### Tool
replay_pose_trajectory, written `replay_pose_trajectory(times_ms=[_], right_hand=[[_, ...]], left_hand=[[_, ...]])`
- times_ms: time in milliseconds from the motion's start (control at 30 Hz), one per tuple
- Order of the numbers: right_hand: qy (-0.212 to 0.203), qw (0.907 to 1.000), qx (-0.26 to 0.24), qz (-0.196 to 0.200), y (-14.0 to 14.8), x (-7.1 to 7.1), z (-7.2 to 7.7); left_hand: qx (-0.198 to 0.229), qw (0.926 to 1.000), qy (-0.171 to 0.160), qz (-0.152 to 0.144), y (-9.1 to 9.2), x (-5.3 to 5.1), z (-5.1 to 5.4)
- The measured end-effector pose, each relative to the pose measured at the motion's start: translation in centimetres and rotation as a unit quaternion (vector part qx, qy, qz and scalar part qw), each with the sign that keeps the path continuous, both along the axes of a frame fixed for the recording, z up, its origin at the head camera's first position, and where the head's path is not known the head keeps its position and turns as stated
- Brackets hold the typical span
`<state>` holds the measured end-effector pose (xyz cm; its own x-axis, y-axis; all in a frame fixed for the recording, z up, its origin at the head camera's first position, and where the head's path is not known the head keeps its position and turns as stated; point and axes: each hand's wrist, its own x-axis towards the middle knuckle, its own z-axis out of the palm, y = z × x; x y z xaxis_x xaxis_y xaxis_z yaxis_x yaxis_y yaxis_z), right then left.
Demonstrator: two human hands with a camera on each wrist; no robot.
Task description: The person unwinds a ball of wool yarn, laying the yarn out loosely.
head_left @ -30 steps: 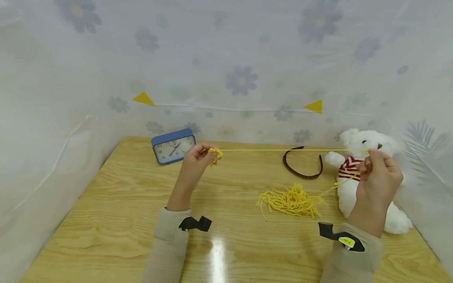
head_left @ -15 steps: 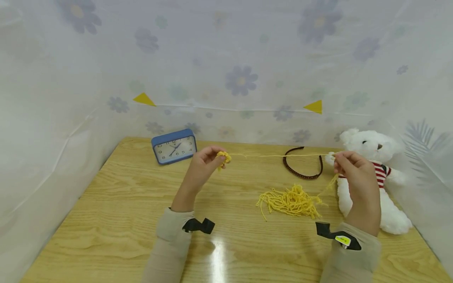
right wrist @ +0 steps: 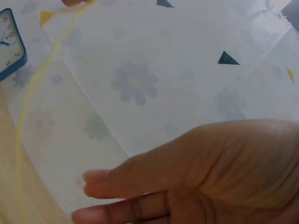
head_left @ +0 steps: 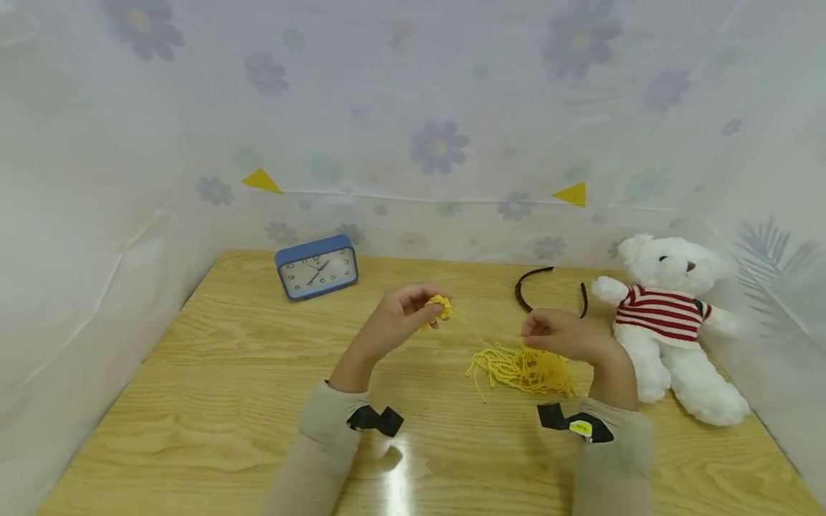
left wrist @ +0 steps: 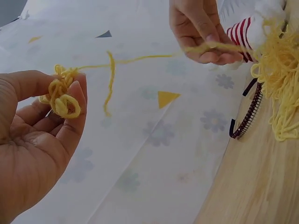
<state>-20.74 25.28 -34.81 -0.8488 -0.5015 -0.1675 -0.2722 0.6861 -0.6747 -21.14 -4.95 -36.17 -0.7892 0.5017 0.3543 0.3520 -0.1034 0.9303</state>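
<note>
A small bunch of wound yellow yarn (left wrist: 63,95) is pinched between the thumb and fingers of my left hand (head_left: 398,321), raised over the table's middle. From it a single yarn strand (right wrist: 35,84) runs down toward a loose heap of yellow yarn (head_left: 523,369) on the table. My right hand (head_left: 571,337) hovers above the heap, partly covering it in the head view. Its thumb and fingers are apart in the right wrist view, with no yarn between them. In the left wrist view the strand crosses the right hand's fingers (left wrist: 215,53).
A blue alarm clock (head_left: 316,267) stands at the back left of the wooden table (head_left: 213,401). Behind the right hand lies a dark beaded headband (head_left: 521,294). On the right sits a white teddy bear (head_left: 671,315) in a striped shirt. Patterned sheeting (head_left: 387,107) surrounds the table.
My right hand has moved left and down from near the bear, letting go of the strand. The strand, first taut between both hands, now hangs slack. My left hand has shifted right and slightly lower.
</note>
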Motion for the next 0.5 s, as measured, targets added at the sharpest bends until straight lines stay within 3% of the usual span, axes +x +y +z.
replay_pose_trajectory(times_ms=[133,233,333,500], right_hand=[[0.038,0.9970,-0.062,0.027,-2.3,0.0,0.1],[0.070,0.9861,-0.135,0.066,-4.1,0.2,0.4],[0.070,0.9737,-0.194,0.097,-5.8,0.6,0.6],[0.050,0.9737,-0.214,0.060,-7.1,0.9,0.8]], left_hand=[[0.008,0.9996,-0.015,-0.021,0.5,0.1,-0.2],[0.007,0.9990,-0.035,-0.026,0.8,0.1,-0.3],[-0.001,0.9991,-0.033,-0.028,0.9,0.1,-0.5],[-0.008,0.9998,-0.007,-0.018,0.8,0.1,-0.5]])
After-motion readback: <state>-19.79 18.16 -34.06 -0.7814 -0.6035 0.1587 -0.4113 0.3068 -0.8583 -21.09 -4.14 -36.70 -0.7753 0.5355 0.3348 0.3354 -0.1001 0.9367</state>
